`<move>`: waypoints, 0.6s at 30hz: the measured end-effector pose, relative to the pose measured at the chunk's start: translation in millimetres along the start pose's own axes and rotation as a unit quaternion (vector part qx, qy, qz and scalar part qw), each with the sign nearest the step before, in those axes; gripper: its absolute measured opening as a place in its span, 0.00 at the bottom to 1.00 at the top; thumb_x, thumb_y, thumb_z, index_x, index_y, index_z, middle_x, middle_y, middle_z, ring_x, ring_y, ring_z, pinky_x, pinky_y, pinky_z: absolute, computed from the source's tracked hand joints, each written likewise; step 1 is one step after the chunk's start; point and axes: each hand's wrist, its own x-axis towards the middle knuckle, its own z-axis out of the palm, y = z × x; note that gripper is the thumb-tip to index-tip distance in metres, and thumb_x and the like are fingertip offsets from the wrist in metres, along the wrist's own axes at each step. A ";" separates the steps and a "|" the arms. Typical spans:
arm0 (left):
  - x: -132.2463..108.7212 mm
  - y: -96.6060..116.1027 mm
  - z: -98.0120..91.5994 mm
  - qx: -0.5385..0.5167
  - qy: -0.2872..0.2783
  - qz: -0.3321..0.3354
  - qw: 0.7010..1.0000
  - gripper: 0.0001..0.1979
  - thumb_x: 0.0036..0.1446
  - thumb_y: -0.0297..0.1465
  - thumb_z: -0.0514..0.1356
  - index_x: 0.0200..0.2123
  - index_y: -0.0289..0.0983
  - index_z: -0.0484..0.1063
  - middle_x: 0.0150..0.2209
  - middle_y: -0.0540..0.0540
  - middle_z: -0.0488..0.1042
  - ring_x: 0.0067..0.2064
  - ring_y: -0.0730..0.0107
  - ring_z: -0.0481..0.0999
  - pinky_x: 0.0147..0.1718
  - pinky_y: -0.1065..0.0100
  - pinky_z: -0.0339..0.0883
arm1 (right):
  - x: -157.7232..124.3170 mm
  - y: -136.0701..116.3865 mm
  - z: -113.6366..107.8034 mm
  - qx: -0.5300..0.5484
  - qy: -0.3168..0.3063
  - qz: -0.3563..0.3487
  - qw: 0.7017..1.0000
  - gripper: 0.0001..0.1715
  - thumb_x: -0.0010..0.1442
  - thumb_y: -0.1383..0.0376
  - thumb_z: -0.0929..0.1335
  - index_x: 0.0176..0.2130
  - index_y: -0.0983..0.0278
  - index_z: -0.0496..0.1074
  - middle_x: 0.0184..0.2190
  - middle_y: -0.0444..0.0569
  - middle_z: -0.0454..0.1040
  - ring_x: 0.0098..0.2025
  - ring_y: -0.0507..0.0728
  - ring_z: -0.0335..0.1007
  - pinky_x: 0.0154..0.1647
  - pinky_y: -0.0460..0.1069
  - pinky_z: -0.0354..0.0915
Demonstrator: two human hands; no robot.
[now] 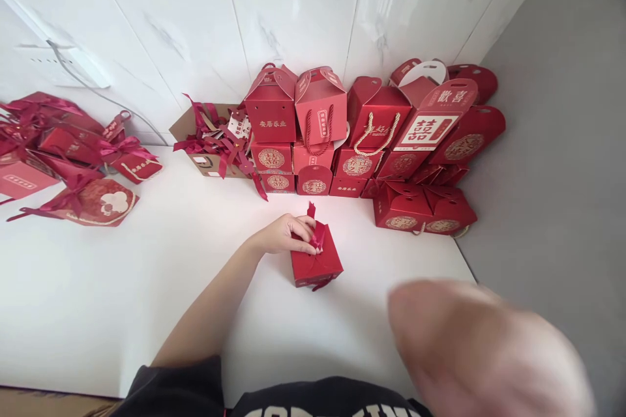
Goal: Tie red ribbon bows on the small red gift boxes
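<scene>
A small red gift box stands on the white table in front of me. My left hand is over its top, thumb and fingers pinched on a dark red ribbon there. One ribbon end sticks up beyond the fingers, and another dark red piece hangs at the box's near side. My right hand is raised close to the camera at the lower right, apart from the box. Motion smears it, so its fingers cannot be made out.
Stacked red gift boxes stand along the tiled wall. Beside them, a cardboard box holds ribbons and tags. Several ribboned boxes are piled at the far left of the white table. A grey panel bounds the right side.
</scene>
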 end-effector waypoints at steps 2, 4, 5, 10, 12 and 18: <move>0.3 0.4 0.5 -0.009 0.004 0.003 1.000 0.07 0.49 0.34 0.69 0.27 0.35 0.82 0.35 0.39 0.80 0.45 0.63 0.74 0.51 0.61 0.65 | 23.4 24.0 6.7 -0.031 -0.057 0.089 0.994 0.17 0.68 0.58 0.60 0.33 0.59 0.71 0.29 0.47 0.74 0.31 0.54 0.70 0.34 0.49 0.64; 0.5 0.6 1.6 -0.014 0.009 0.006 1.000 0.07 0.48 0.33 0.69 0.29 0.35 0.82 0.37 0.39 0.79 0.46 0.63 0.73 0.50 0.62 0.66 | 41.3 53.6 15.9 -0.136 -0.063 0.172 0.974 0.16 0.67 0.60 0.61 0.32 0.61 0.72 0.30 0.48 0.72 0.32 0.54 0.68 0.36 0.50 0.62; 0.4 0.5 2.1 -0.014 0.010 0.006 1.000 0.06 0.48 0.33 0.69 0.29 0.36 0.82 0.37 0.39 0.79 0.46 0.63 0.73 0.50 0.62 0.66 | 47.3 68.0 20.5 -0.179 -0.059 0.200 0.961 0.14 0.66 0.61 0.61 0.33 0.61 0.73 0.32 0.48 0.72 0.33 0.55 0.68 0.37 0.51 0.61; -2.0 -3.6 0.8 0.003 0.030 -0.006 1.000 0.06 0.48 0.33 0.70 0.26 0.36 0.81 0.31 0.43 0.77 0.42 0.65 0.73 0.47 0.62 0.67 | 56.9 110.6 37.1 -0.134 -0.063 0.221 0.964 0.06 0.60 0.65 0.65 0.36 0.60 0.72 0.35 0.45 0.70 0.34 0.53 0.67 0.38 0.49 0.61; -3.0 -5.7 -1.2 0.001 0.041 -0.008 0.999 0.06 0.47 0.34 0.70 0.26 0.36 0.81 0.35 0.42 0.77 0.43 0.65 0.73 0.48 0.61 0.67 | 58.2 115.3 42.6 -0.095 -0.037 0.220 0.970 0.05 0.57 0.66 0.66 0.37 0.61 0.71 0.36 0.46 0.71 0.36 0.53 0.67 0.39 0.49 0.62; -3.6 -4.3 -2.1 0.010 0.051 0.005 0.999 0.05 0.48 0.32 0.69 0.27 0.35 0.80 0.37 0.43 0.76 0.44 0.65 0.74 0.49 0.62 0.67 | 62.6 117.8 62.9 -0.022 0.067 0.217 0.974 0.04 0.56 0.66 0.67 0.35 0.62 0.69 0.33 0.44 0.72 0.33 0.52 0.66 0.36 0.48 0.61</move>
